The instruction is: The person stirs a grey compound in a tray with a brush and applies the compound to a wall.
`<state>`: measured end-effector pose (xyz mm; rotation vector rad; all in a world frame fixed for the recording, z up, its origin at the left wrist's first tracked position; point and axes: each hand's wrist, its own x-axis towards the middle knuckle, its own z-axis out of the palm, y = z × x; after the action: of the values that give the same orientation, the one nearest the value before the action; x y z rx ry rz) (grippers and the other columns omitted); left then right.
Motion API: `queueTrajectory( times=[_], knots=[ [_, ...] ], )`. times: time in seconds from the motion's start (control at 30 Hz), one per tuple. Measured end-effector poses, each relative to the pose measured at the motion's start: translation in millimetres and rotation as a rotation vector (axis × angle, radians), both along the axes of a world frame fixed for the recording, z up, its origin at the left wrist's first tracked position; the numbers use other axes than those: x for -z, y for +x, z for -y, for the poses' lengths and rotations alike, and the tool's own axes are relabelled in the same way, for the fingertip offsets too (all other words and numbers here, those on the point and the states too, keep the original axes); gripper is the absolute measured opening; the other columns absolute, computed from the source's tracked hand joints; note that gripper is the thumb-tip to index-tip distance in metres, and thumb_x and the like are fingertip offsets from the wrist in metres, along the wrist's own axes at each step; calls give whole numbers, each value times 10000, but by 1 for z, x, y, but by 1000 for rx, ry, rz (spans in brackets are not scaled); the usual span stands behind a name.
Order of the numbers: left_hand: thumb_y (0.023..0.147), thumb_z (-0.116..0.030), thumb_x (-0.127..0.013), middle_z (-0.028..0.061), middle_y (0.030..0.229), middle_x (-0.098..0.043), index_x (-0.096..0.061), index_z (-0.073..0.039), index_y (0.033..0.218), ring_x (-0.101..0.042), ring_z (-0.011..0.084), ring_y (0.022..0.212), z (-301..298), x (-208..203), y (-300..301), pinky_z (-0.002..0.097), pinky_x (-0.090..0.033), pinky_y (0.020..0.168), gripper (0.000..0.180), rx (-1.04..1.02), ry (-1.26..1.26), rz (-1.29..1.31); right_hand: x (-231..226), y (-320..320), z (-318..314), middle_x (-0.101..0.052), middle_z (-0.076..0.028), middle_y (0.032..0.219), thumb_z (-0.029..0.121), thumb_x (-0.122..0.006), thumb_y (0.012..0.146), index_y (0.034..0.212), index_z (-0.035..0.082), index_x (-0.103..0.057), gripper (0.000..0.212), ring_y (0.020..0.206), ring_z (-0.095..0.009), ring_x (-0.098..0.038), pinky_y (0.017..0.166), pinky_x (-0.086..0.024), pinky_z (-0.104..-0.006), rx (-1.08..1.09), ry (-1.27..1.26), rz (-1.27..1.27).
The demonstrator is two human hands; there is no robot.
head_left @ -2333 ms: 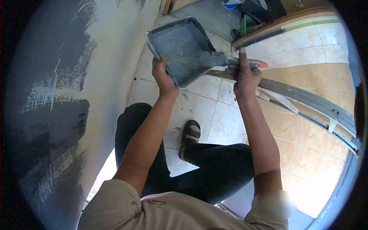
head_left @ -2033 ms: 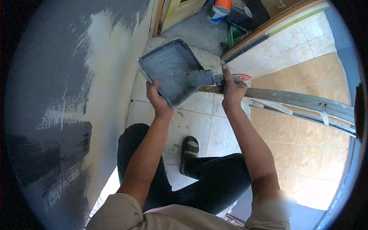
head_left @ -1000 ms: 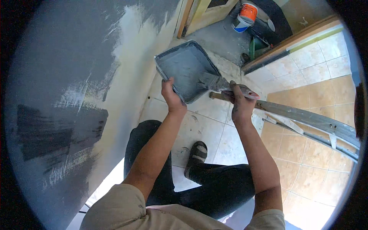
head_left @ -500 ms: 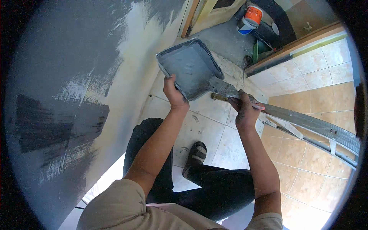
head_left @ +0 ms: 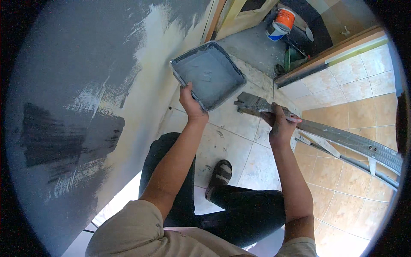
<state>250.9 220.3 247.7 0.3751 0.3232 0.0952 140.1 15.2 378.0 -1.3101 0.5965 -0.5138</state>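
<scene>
A square black paint tray (head_left: 238, 73) with grey paint in it is held out in front of me. My left hand (head_left: 192, 103) grips its near left edge, thumb over the rim. To the right of the tray, apart from it, a paintbrush (head_left: 252, 103) points left, its bristles coated in grey. My right hand (head_left: 281, 124) is closed round the brush's handle. On the left stands a wall (head_left: 72, 64) partly covered in grey, with a pale streaky band and a darker, wetter-looking patch low down.
A metal ladder (head_left: 346, 136) leans in from the right, close beyond my right hand. Orange and white buckets (head_left: 284, 19) stand on the floor past the doorway at the far right. Pale floor tiles (head_left: 231, 145) lie below, with my sandalled foot (head_left: 220, 174) on them.
The paintbrush has come out of the tray and moved right, its bristles now off the paint. The tray has shifted slightly left.
</scene>
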Motion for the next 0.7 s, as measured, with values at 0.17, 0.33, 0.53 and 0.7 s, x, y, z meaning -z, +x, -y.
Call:
queueTrajectory(
  times=[0.17, 0.33, 0.53, 0.7],
  knots=[
    [906, -297, -594, 101, 1234, -580, -552, -31, 1298, -561, 251, 1152, -4, 4, 2, 404, -435, 993, 476, -34, 20, 71, -10, 4, 5, -706, -124, 942, 35, -719, 902, 990, -46, -673, 127, 810, -209, -721, 752, -649, -372, -5, -200, 58],
    [911, -268, -592, 98, 1183, -595, -559, -32, 1264, -581, 248, 1108, -1, -16, -9, 399, -457, 957, 426, -15, 102, 22, -27, 8, -18, -721, -136, 1017, 41, -750, 902, 1058, -87, -693, 211, 878, -183, -701, 791, -600, -324, -124, -364, 109],
    [912, -264, -599, 100, 1152, -598, -565, -34, 1233, -590, 244, 1087, 3, -19, -17, 398, -464, 940, 396, 51, 103, 34, -37, 3, -27, -741, -150, 1023, 12, -758, 873, 1093, -47, -719, 231, 922, -193, -710, 828, -554, -296, -347, -869, 124],
    [915, -263, -598, 104, 1154, -603, -563, -29, 1233, -594, 250, 1084, -2, -22, -16, 408, -462, 940, 397, 29, 80, 15, -37, 4, -31, -702, -159, 1050, 28, -790, 804, 1100, 29, -730, 301, 916, -341, -691, 798, -565, -386, -650, -1212, 204]
  ],
)
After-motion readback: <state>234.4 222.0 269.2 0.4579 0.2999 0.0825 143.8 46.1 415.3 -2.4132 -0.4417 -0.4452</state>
